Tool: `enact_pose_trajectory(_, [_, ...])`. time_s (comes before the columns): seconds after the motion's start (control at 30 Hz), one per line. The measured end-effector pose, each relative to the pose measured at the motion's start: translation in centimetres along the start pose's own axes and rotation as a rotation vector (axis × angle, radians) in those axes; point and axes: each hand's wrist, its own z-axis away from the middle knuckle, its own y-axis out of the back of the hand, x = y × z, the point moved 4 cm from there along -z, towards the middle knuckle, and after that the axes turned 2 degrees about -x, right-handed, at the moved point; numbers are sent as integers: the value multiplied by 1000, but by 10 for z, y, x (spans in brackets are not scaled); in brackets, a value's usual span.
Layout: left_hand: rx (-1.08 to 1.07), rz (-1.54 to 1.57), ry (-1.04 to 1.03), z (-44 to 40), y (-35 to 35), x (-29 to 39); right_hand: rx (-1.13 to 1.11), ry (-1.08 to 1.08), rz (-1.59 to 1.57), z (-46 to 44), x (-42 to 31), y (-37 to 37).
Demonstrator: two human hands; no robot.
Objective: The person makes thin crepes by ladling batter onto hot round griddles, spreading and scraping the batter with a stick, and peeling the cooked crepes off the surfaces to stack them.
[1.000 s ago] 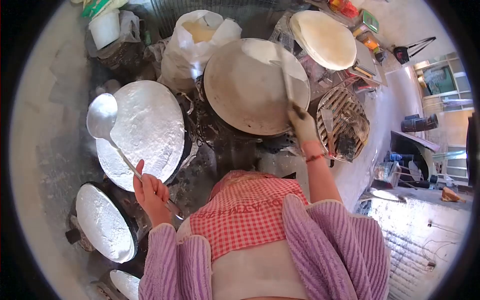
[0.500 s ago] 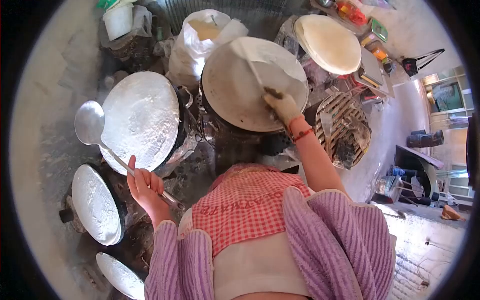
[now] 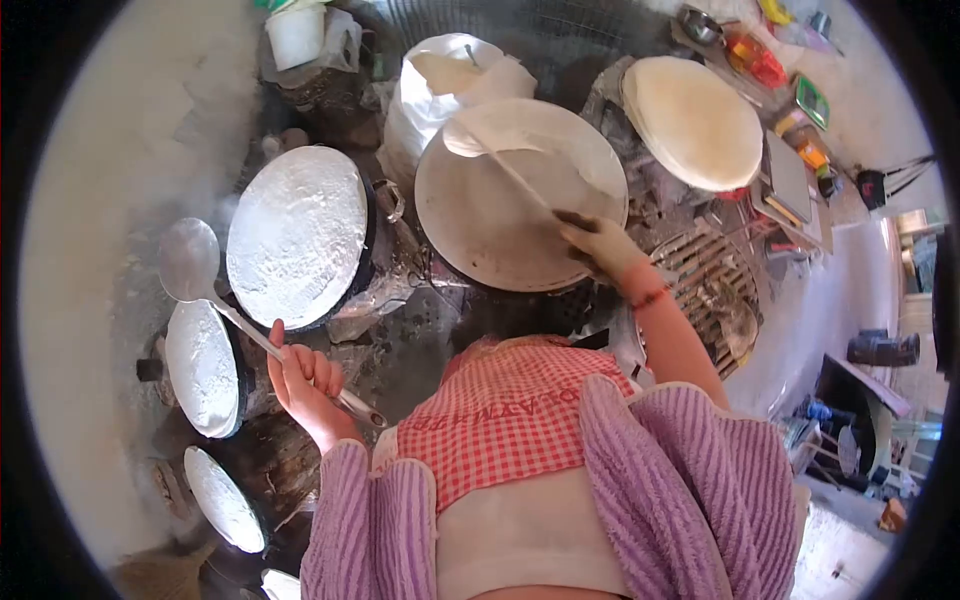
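My left hand [image 3: 305,385] is closed around the long handle of a metal ladle [image 3: 190,258], with its bowl out to the left, beside the griddles. The index finger lies along the handle. My right hand [image 3: 600,250], in a dirty work glove, grips a long thin pale stick [image 3: 510,178] over a round griddle [image 3: 480,235]. The stick's far end lies by a bright patch near the griddle's upper left edge, and I cannot make out its shape. A white batter-covered griddle [image 3: 298,235] stands to the left, steaming faintly.
More white-covered griddles [image 3: 203,370] [image 3: 225,500] run down the left side. A stack of thin round flatbreads [image 3: 690,123] sits at the upper right, above a slatted round rack [image 3: 705,290]. Behind the griddle stand a white sack [image 3: 440,90] and a white bucket [image 3: 297,36].
The view has shifted, so the griddles appear lower and further right. My right hand has drawn the stick down and rightward. My left hand keeps hold of the ladle.
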Motion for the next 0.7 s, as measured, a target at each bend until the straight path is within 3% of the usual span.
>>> enact_pose_trajectory(0.07, [29, -18, -35, 10, -4, 8, 91, -120, -87, 17, 17, 49])
enact_pose_trajectory(0.13, [50, -34, -55, 19, -3, 5, 249, -45, -124, -19, 49, 91])
enact_pose_trajectory(0.3, [54, -29, -47, 43, -7, 5, -124, -48, 152, -46, -16, 26])
enact_pose_trajectory(0.4, [73, -38, -83, 40, -9, 16, -256, 253, 512, -43, -18, 14])
enact_pose_trajectory(0.43, [93, -41, -91, 40, -9, 22, -233, 172, 667, -32, -22, 24])
enact_pose_trajectory(0.5, [134, -37, -106, 41, -7, 30, -220, 171, 495, -29, -11, 69])
enact_pose_trajectory(0.53, [153, -35, -121, 41, -4, 27, -106, 123, 177, -37, -6, 90])
enact_pose_trajectory(0.6, [156, -77, -119, 43, 5, 25, 118, -45, 101, -65, -7, 117])
enact_pose_trajectory(0.7, [125, -49, -77, 39, -2, 21, -20, 99, 210, -90, -18, 72])
